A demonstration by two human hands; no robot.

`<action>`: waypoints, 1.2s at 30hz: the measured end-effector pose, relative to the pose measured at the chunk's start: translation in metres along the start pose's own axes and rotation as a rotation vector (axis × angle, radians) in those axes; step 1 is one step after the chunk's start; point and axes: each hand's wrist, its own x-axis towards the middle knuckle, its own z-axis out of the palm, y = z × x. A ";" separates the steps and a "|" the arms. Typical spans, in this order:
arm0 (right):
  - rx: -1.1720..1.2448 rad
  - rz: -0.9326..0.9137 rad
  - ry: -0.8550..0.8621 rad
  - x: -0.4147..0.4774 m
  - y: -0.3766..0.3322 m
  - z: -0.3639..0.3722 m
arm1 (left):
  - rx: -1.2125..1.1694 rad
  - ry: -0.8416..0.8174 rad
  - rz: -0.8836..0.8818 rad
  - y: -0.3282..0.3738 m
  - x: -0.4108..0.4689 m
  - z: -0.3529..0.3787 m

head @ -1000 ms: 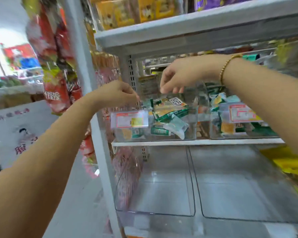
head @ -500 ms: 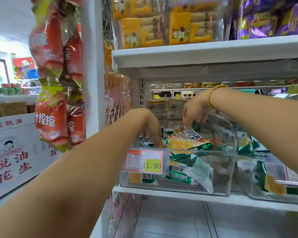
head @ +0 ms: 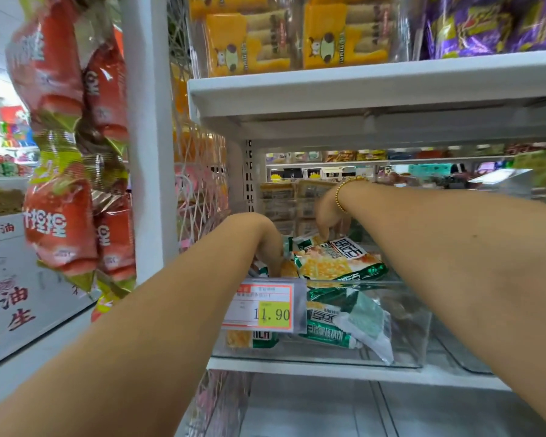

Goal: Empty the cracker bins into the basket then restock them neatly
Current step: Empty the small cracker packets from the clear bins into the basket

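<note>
Green-yellow cracker packets [head: 338, 261] askew in clear bin [head: 408, 329]; fingers [head: 324, 227] among them, grip unclear.

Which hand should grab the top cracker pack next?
Probably the right hand: its fingers are at the far edge of the top cracker pack; the left hand reaches lower beside it.
</note>
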 end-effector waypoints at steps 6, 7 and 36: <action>-0.005 -0.061 0.082 0.002 -0.003 0.014 | -0.010 0.052 0.048 0.006 0.000 0.002; 0.002 -0.077 0.095 0.003 -0.005 0.015 | -0.032 0.049 0.050 0.005 0.001 0.002; 0.352 -0.305 0.039 -0.068 0.046 -0.044 | -0.315 -0.036 0.074 0.005 0.003 0.006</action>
